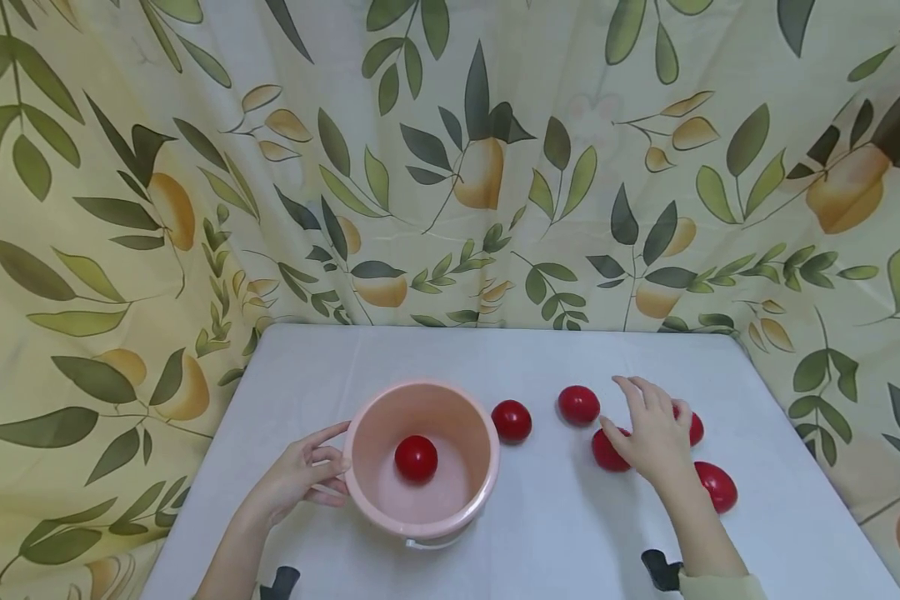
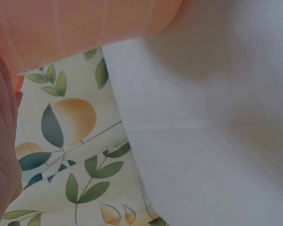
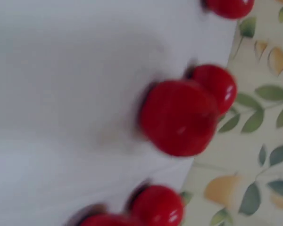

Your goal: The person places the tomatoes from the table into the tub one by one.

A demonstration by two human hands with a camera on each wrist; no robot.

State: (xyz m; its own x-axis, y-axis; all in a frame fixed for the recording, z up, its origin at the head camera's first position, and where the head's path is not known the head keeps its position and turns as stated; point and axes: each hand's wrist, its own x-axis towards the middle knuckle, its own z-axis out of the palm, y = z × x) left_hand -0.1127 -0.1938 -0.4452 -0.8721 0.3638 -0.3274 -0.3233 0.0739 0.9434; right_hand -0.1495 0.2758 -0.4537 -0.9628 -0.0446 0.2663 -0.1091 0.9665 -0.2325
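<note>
Leaf-print curtain (image 1: 540, 92) beyond both hands, white table (image 1: 540, 525) under them. Pink bucket (image 1: 450, 417) just right of the left hand (image 1: 300, 479); an uneven push there could slide or tip it. Left fingers touch its side; can't tell if they pinch the rim. Right hand (image 1: 656, 433) spread, gripping nothing, low among the red balls. Ball by its thumb (image 1: 609, 451) and its neighbor beyond (image 1: 578, 405) could roll if knocked. Two more crowd its outer side (image 1: 716, 487). One sits between hands beside the bucket (image 1: 512, 421), in the way; one inside (image 1: 416, 458).
</note>
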